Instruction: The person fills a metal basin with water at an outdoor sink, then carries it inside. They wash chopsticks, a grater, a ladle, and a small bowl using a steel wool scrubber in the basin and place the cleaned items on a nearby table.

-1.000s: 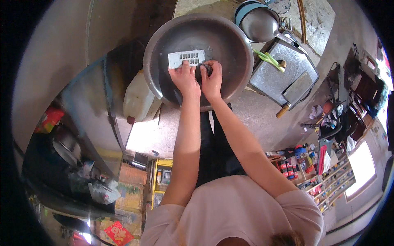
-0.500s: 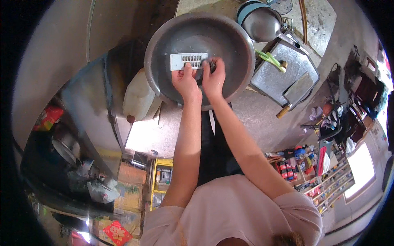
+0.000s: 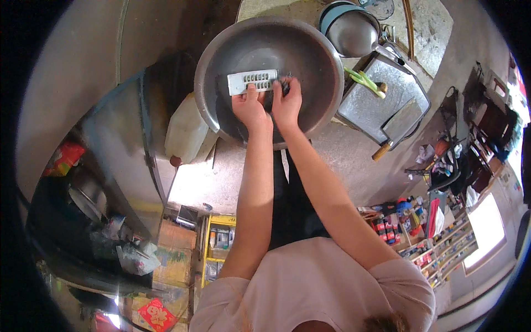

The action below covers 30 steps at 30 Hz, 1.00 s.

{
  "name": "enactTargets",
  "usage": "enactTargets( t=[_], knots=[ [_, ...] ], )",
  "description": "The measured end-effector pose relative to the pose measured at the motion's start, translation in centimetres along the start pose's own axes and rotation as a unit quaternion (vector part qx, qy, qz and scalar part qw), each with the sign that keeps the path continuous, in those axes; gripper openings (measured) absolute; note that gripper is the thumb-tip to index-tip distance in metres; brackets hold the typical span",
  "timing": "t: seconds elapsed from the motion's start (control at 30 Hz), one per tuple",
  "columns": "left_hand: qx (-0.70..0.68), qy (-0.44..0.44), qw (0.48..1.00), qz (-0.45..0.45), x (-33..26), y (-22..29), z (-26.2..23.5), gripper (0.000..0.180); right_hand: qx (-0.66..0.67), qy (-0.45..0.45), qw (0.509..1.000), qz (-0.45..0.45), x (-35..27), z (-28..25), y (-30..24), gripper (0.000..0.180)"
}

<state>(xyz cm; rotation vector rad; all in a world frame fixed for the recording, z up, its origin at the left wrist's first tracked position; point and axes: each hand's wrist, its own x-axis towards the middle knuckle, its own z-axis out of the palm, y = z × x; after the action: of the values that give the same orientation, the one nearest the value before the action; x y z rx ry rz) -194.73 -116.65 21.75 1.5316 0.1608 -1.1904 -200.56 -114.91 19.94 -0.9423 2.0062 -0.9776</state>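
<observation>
A large round metal basin [image 3: 221, 50] stands on the concrete counter in front of me. My left hand [image 3: 250, 108] holds a white rectangular grater [image 3: 253, 81] flat over the basin's middle, gripping its near edge. My right hand [image 3: 287, 104] is closed on a small dark thing [image 3: 283, 84] pressed against the grater's right end; what it is cannot be made out. Both forearms reach up from the lower edge.
A white plastic jug [image 3: 185, 133] leans at the basin's left. To the right lie a metal tray [image 3: 368, 108] with green scallions [image 3: 362, 79] and a cleaver [image 3: 398, 124]. A metal pot [image 3: 351, 33] stands behind. Boxes and shelves fill the floor below.
The grater has shifted up and a little left across the basin with my left hand. My right hand has followed, staying at the grater's right end.
</observation>
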Motion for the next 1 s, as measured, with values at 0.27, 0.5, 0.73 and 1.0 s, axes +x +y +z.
enactTargets(
  t=[0.27,0.5,0.73,1.0],
  knots=[
    [0.016,0.011,0.999,-0.034,-0.1,0.4,-0.2,0.016,0.007,-0.018,1.000,0.008,1.3,-0.1,-0.1,0.017],
    [0.012,0.029,0.999,-0.044,-0.5,0.5,0.2,0.014,-0.002,-0.024,1.000,0.006,2.1,-0.2,1.0,0.018],
    [0.007,-0.003,0.999,-0.036,0.5,-0.6,-1.2,0.018,-0.004,-0.017,1.000,0.002,-0.9,-0.9,1.2,0.015],
    [0.006,-0.023,1.000,-0.020,1.3,-1.4,-1.5,0.014,-0.049,-0.033,0.998,-0.008,-1.2,-1.0,0.9,0.017]
  ],
)
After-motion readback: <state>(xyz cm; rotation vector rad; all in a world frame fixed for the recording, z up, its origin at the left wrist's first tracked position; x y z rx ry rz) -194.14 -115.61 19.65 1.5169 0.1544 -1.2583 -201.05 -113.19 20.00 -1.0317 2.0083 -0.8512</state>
